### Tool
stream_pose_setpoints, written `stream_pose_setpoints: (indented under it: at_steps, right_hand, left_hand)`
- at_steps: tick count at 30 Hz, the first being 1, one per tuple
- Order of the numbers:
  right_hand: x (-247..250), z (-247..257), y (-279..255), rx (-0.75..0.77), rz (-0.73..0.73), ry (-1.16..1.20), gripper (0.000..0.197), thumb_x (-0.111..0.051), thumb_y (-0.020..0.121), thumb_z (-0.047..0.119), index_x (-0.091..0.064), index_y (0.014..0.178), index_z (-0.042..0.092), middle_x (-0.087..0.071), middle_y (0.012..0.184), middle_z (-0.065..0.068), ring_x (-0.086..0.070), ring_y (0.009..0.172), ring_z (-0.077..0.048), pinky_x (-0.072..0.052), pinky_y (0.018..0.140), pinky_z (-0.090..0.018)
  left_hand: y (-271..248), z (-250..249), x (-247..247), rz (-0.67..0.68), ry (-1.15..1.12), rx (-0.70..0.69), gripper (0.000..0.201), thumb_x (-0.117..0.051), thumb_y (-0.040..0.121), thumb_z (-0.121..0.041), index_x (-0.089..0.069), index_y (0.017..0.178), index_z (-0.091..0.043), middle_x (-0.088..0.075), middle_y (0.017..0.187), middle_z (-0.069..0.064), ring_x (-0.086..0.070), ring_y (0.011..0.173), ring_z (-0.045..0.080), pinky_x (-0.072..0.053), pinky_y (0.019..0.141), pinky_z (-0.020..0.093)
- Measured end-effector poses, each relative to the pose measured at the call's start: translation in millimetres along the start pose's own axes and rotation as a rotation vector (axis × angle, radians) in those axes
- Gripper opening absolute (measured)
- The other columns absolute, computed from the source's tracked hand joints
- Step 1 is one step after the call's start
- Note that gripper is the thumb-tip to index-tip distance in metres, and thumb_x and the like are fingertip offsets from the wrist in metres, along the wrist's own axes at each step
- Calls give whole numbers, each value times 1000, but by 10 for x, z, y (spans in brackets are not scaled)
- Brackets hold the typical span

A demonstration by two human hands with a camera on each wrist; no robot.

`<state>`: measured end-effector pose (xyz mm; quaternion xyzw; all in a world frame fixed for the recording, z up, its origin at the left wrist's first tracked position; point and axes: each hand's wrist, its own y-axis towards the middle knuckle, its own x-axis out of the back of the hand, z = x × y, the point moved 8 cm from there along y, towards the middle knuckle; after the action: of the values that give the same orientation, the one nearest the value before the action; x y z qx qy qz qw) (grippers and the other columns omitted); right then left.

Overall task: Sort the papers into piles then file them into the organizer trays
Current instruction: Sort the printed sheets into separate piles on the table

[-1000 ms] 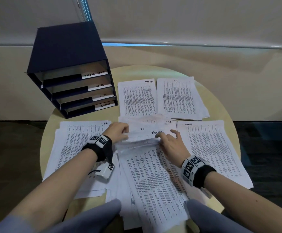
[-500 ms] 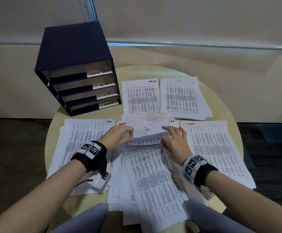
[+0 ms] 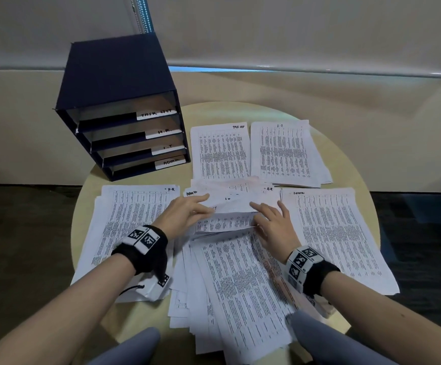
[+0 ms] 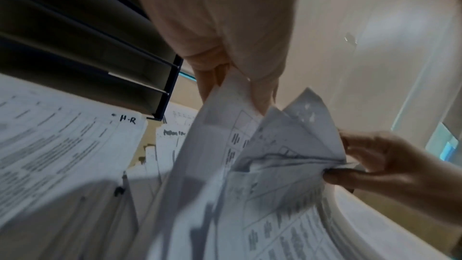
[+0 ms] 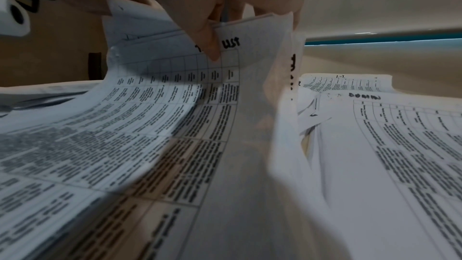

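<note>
A person's left hand [image 3: 185, 216] and right hand [image 3: 274, 227] worked the far end of the unsorted stack [image 3: 240, 280] at the centre of a round table [image 3: 345, 159]. The upper sheets [image 3: 237, 206] of that stack were bent upward at their top edges between the two hands. In the left wrist view, the left thumb and fingers [image 4: 207, 84] pinched the raised corner of those sheets, paper lying between the digits. In the right wrist view, the right thumb [image 5: 207, 35] pressed the front of a page marked "LIST" while the other fingers curled behind the lifted edges, so the sheets were gripped on both sides. Sorted piles lay flat around the stack: an H-R pile [image 3: 127, 227] just left of it, an admin pile [image 3: 337, 233] just right, and beyond it a task list pile [image 3: 220, 151] beside an I-T pile [image 3: 285, 151]. A dark blue organizer [image 3: 114, 75] with four labelled trays stood at the table's far left edge.
</note>
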<state>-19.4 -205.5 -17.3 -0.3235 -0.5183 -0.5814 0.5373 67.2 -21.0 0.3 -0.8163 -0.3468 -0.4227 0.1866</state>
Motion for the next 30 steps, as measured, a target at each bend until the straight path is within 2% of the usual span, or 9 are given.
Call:
stream_pose_setpoints:
  at_steps: [4, 8, 11, 15, 19, 21, 23, 27, 30]
  right_hand:
    - [52, 39, -29, 19, -22, -25, 18, -71, 76, 10, -54, 77, 18, -58, 75, 5, -58, 75, -21, -30, 103, -54]
    - [98, 96, -24, 69, -15, -41, 21, -71, 75, 7, -53, 77, 19, -55, 71, 6, -56, 69, -18, -32, 102, -53]
    - [111, 128, -31, 94, 16, -23, 17, -66, 78, 8, -53, 81, 19, -55, 72, 7, -56, 70, -17, -30, 104, -52]
    - [80, 129, -11, 41, 118, 54, 37, -59, 83, 6, -46, 115, 20, -61, 82, 9, -59, 81, -16, -22, 110, -49]
    - [22, 127, 50, -28, 189, 45, 62, -55, 86, 9, -29, 141, 18, -59, 100, 3, -53, 98, -18, -15, 110, -47]
    - [6, 94, 68, -59, 178, -5, 47, -59, 85, 13, -47, 129, 18, -58, 99, 0, -54, 97, -22, -19, 107, -49]
    - [22, 48, 66, -97, 127, -66, 19, -68, 79, 16, -64, 97, 18, -54, 89, -2, -55, 88, -25, -26, 102, -55]
    - [172, -160, 101, -268, 107, -73, 8, -63, 81, 26, -65, 83, 18, -50, 103, -3, -45, 106, -27, -11, 106, -63]
    - [278, -331, 193, -422, 296, 37, 6, -53, 87, 30, -54, 81, 28, -54, 99, 5, -38, 119, -23, 8, 107, -61]
  left_hand:
    - [-8, 85, -83, 112, -312, 229, 24, -57, 92, -41, -76, 96, -26, -50, 141, -3, -48, 127, 14, -34, 111, 38]
    - [25, 317, -24, 3, -410, 422, 18, -47, 100, -24, -63, 102, -16, -58, 125, 1, -53, 116, 17, -40, 97, 31]
    - [-1, 490, -60, 84, -396, 529, 26, -55, 95, -17, -49, 120, -17, -55, 122, 9, -55, 111, 23, -45, 86, 32]
    - [4, 458, -74, 172, -234, 446, 34, -66, 86, -9, -63, 119, -15, -60, 123, 7, -54, 113, 17, -40, 93, 25]
    - [-16, 186, -49, 191, -360, 315, 15, -71, 85, -12, -72, 90, -27, -70, 96, -10, -60, 85, -3, -45, 84, 23]
    - [-50, 49, -65, 258, -405, 258, 17, -69, 86, -14, -73, 88, -31, -71, 91, -9, -61, 82, -1, -45, 81, 20]
    - [-97, -62, -75, 291, -448, 239, 14, -63, 91, -25, -73, 100, -26, -71, 100, -2, -61, 92, 8, -43, 86, 23]
    - [-229, -96, -79, 202, -619, 357, 82, -51, 71, -80, -58, 125, -18, -57, 112, -13, -55, 104, 6, -45, 96, 32]
    - [-307, -132, -225, 184, -691, 387, 85, -72, 71, -61, -40, 139, -21, -50, 136, -6, -50, 124, 13, -38, 109, 38]
